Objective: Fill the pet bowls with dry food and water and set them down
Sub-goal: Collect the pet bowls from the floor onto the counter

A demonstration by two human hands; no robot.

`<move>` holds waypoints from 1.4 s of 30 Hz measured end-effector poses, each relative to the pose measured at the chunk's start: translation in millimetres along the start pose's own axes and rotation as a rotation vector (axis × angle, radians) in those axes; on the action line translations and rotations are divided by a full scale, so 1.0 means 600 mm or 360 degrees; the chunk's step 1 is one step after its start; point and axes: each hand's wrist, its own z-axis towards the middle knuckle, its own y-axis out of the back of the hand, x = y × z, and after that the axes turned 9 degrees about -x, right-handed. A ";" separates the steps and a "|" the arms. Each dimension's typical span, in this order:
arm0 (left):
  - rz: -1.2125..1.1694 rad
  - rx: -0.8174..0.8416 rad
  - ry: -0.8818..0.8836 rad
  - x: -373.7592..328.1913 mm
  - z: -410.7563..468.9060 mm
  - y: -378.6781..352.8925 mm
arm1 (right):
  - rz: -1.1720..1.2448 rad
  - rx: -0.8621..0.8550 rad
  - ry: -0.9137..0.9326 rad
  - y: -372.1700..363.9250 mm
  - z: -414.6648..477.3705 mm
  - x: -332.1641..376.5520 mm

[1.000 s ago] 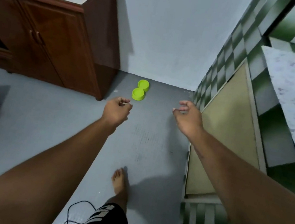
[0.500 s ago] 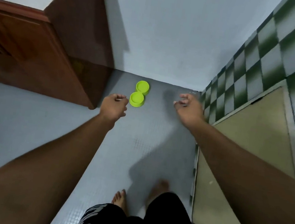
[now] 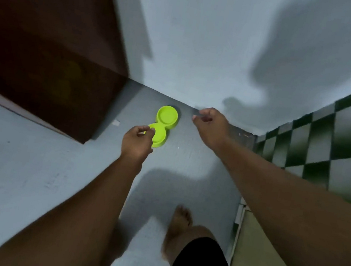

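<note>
Lime-green pet bowls (image 3: 164, 125) are sitting empty on the floor (image 3: 28, 179) by the wall (image 3: 204, 46). Left hand (image 3: 137, 141) and right hand (image 3: 210, 124) are hovering either side, fingers loosely curled, gripping nothing; lifting by both ends should keep them level.

We log the pet bowls (image 3: 164, 122): two round lime-green wells joined into one figure-eight piece. It lies flat on the grey floor (image 3: 28, 179), open sides up, close to the back wall (image 3: 204, 46). Both wells look empty. The nearer well's left rim is hidden from view.
</note>
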 end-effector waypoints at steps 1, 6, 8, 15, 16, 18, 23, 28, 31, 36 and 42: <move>-0.0007 -0.0025 0.0040 0.018 0.038 -0.022 | -0.0004 0.0024 -0.0008 -0.035 0.034 -0.026; 0.0028 -0.0102 0.0130 0.145 0.221 -0.110 | -0.0023 0.0061 -0.0018 -0.202 0.183 -0.169; 0.0059 -0.0148 0.0187 0.217 0.294 -0.139 | -0.0045 0.0069 0.0007 -0.275 0.239 -0.231; -0.0086 -0.0295 0.0321 0.403 0.478 -0.214 | -0.0146 0.0151 0.0109 -0.458 0.408 -0.369; -0.0104 -0.0318 0.0344 0.425 0.498 -0.223 | -0.0166 0.0165 0.0110 -0.477 0.430 -0.384; -0.0125 -0.0356 0.0355 0.458 0.529 -0.236 | -0.0209 0.0207 0.0086 -0.507 0.467 -0.409; -0.0145 -0.0447 0.0337 0.536 0.604 -0.282 | -0.0491 0.0338 0.0125 -0.562 0.541 -0.449; -0.0181 -0.0415 0.0367 0.560 0.615 -0.302 | -0.0613 0.0463 0.0174 -0.579 0.546 -0.474; -0.0116 -0.0512 0.0328 0.528 0.585 -0.294 | -0.0511 0.0297 0.0165 -0.578 0.535 -0.479; -0.0134 -0.0737 0.0188 0.520 0.570 -0.278 | -0.0388 0.0007 0.0150 -0.568 0.524 -0.476; -0.0107 -0.0766 -0.0136 0.473 0.549 -0.219 | -0.0152 -0.0064 0.0173 -0.517 0.467 -0.431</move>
